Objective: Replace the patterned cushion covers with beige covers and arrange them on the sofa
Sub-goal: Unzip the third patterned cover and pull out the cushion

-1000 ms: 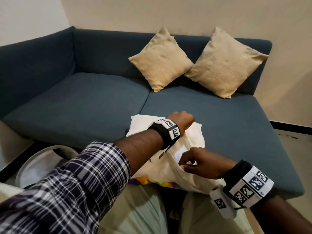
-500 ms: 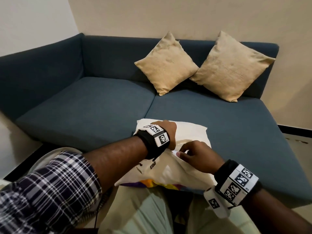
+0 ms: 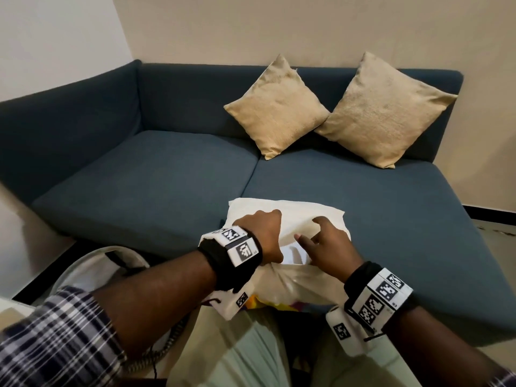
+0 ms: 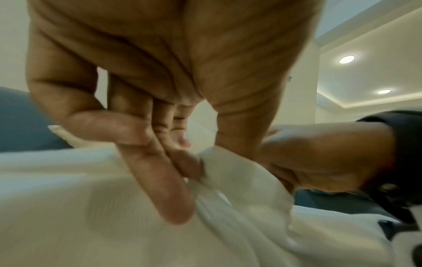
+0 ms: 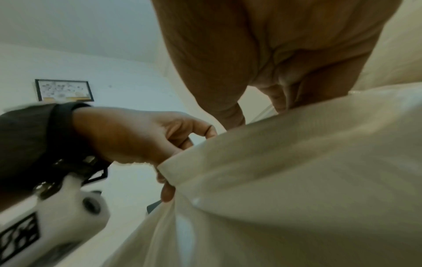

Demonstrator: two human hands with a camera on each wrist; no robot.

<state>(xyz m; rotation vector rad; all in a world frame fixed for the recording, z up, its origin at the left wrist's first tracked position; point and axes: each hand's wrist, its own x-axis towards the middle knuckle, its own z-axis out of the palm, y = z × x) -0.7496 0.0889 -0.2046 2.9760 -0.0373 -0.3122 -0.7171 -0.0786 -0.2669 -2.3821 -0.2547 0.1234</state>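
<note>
A cushion in a cream beige cover [image 3: 301,216] lies on the front edge of the dark blue sofa [image 3: 156,185] and partly on my lap. A strip of colourful patterned cover [image 3: 265,303] shows under its near edge. White inner padding [image 3: 293,252] shows in the open slit between my hands. My left hand [image 3: 262,236] pinches the cover's edge [image 4: 219,162] at the opening. My right hand [image 3: 324,241] grips the fabric on the other side of the slit, its fingertips hidden behind the cover [image 5: 297,180]. Two finished beige cushions [image 3: 276,107] [image 3: 382,110] lean on the backrest.
A round white object [image 3: 92,269] with a dark strap sits on the floor at the left, and a cable [image 3: 167,339] hangs by my knee. The sofa's left seat and armrest [image 3: 64,121] hold nothing. A framed picture [image 5: 63,90] hangs on the wall.
My left hand has drawn back from the cushion's far part to its near opening. The right hand has come up to meet it at the slit. My view has tilted upward.
</note>
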